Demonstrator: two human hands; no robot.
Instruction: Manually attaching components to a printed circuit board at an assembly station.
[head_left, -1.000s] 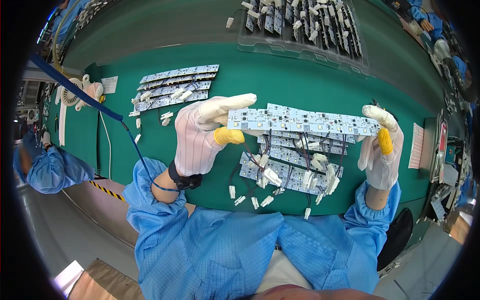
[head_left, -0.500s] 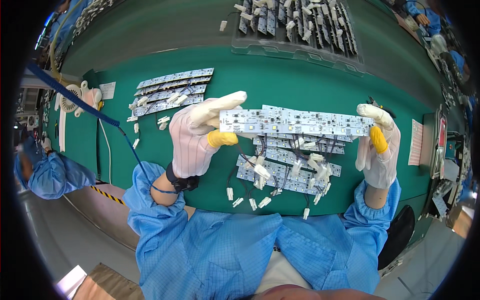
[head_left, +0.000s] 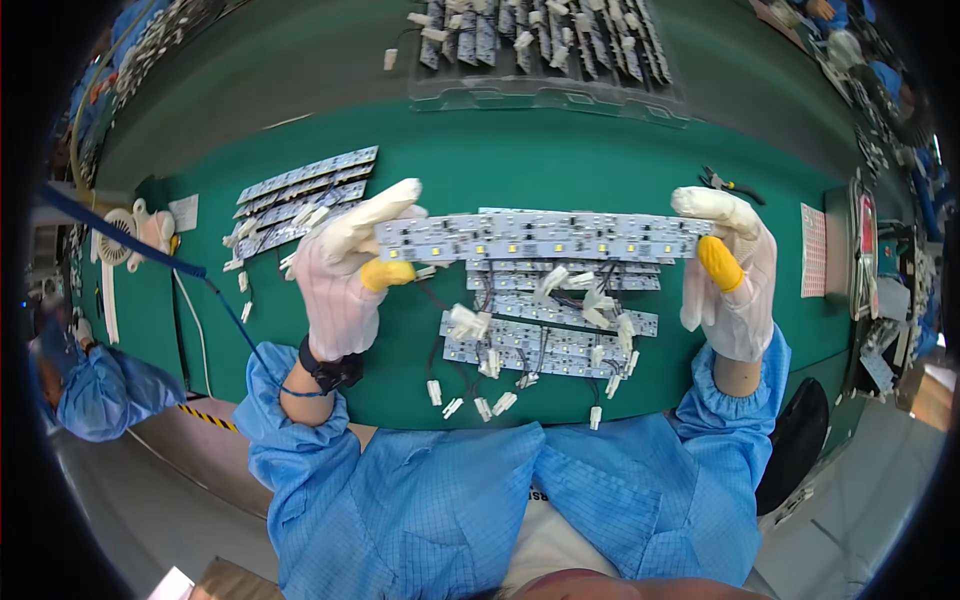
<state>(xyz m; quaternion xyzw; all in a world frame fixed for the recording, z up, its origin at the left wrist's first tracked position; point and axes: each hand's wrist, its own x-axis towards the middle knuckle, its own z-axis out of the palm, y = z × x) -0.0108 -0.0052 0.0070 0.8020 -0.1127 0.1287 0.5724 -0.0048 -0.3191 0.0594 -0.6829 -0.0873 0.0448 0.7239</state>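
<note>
Circuit strip (head_left: 545, 237) between gloved fingers (head_left: 388, 274), green mat (head_left: 540, 155)

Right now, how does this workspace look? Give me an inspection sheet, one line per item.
Surface: green bench top, partly covered by boards.
Handled things: long circuit board held by both ends; lower boards with white connectors lie nearer the body.
Clutter: left stack of boards; yellow-handled tool at right; clear tray of boards beyond.
Hands: left hand and right hand, gloved, grip opposite ends.
Cables: blue cord to the left wrist; dark wires among the boards.
Surroundings: small fan and another person's blue sleeve, far left.
</note>
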